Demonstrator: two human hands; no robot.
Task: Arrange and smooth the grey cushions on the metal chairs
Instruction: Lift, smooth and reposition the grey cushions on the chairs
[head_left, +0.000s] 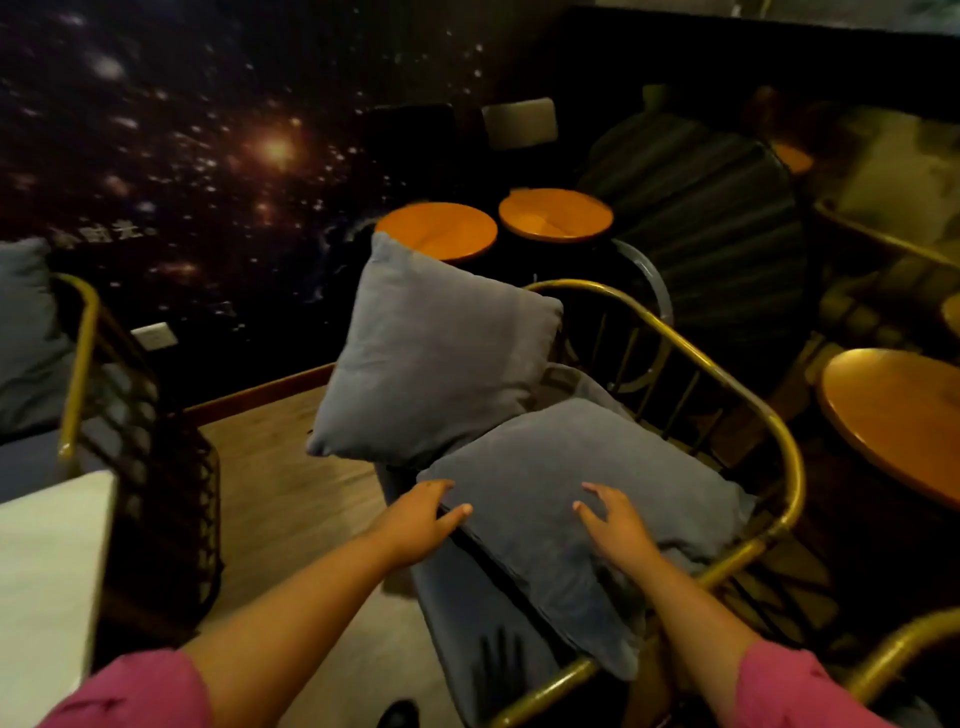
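A gold metal chair (722, 364) with a curved barred back stands in front of me. Two grey cushions are on it. The far cushion (436, 353) stands tilted at the chair's left side, overhanging the seat edge. The near cushion (561, 519) lies flat against the backrest on the grey seat pad (467, 613). My left hand (421, 519) grips the near cushion's left corner, thumb on top. My right hand (618, 525) rests on top of the same cushion with its fingers spread.
Two round orange tables (436, 228) (556, 213) stand behind the chair, and a third (898, 410) at the right. Another gold chair (83, 353) with a grey cushion (26, 332) stands at the left. A white surface (47, 582) is at the lower left. Another gold rail (904, 649) shows at the lower right.
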